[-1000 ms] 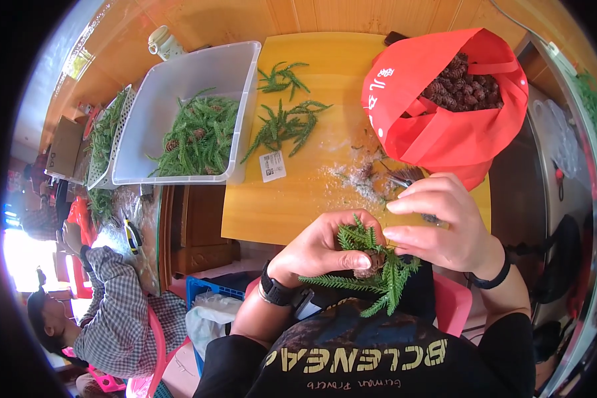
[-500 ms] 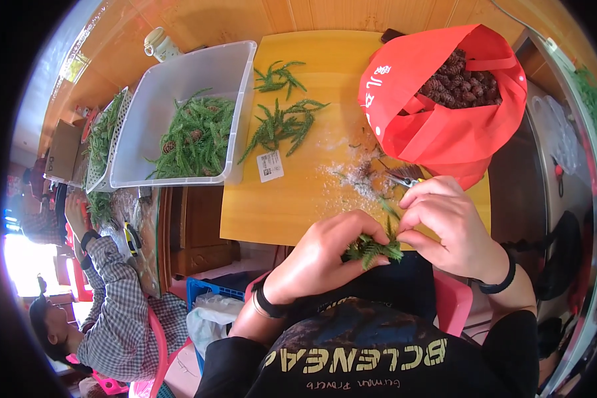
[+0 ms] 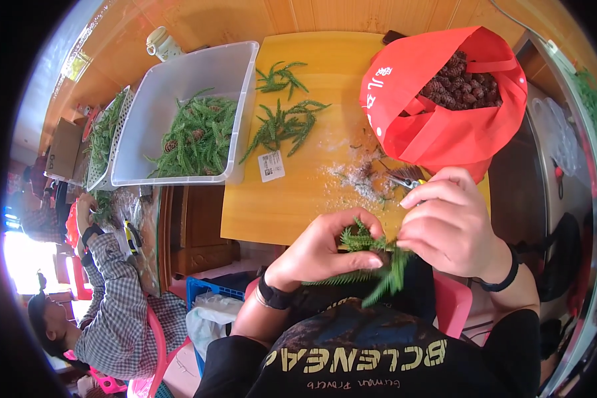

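Note:
Both hands hold a bunch of green needle sprigs (image 3: 373, 260) just in front of my chest, at the near edge of the yellow table (image 3: 292, 199). My left hand (image 3: 325, 251) pinches the bunch from the left with thumb under it. My right hand (image 3: 452, 225) closes over its right end, fingers curled. Part of the sprigs is hidden under both hands. More loose green sprigs (image 3: 282, 125) lie further out on the table.
A red bag (image 3: 438, 126) full of brown pine cones (image 3: 459, 81) stands at the right. A clear plastic bin (image 3: 179, 113) with green sprigs sits at the left, a white basket (image 3: 103, 136) beyond it. A small paper tag (image 3: 270, 165) and crumbs lie mid-table. Another person (image 3: 113, 312) sits lower left.
The sprigs were spread wide a second ago, then gathered tight between both hands; now the bunch is held a little higher and fanned out slightly again.

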Motion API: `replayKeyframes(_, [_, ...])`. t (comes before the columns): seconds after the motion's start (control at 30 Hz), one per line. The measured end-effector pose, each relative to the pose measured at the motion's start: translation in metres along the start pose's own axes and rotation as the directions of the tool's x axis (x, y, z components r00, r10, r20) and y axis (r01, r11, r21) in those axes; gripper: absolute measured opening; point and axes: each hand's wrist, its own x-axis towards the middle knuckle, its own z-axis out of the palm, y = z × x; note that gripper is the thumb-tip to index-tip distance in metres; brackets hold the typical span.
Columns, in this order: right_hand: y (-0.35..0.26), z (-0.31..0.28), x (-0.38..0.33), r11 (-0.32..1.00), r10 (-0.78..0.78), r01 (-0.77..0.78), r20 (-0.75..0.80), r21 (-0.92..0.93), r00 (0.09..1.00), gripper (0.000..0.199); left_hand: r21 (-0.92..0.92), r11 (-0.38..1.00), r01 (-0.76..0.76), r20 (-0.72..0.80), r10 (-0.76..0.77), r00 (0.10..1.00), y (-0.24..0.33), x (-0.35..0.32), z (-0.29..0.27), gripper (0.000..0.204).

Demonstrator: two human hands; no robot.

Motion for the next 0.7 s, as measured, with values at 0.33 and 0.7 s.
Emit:
replayKeyframes(0.33, [0.002, -0.003, -0.001, 0.999, -0.025, 0.026, 0.028, -0.035, 0.999, 0.03, -0.136, 0.99, 0.018, -0.058, -0.027, 0.998, -0.003, -0.005, -0.002, 0.034])
replayKeyframes(0.7, [-0.002, -0.008, 0.0, 0.993, -0.06, 0.065, 0.059, -0.094, 0.996, 0.015, 0.289, 0.942, -0.173, 0.017, 0.175, 0.984, 0.001, 0.003, 0.004, 0.028])
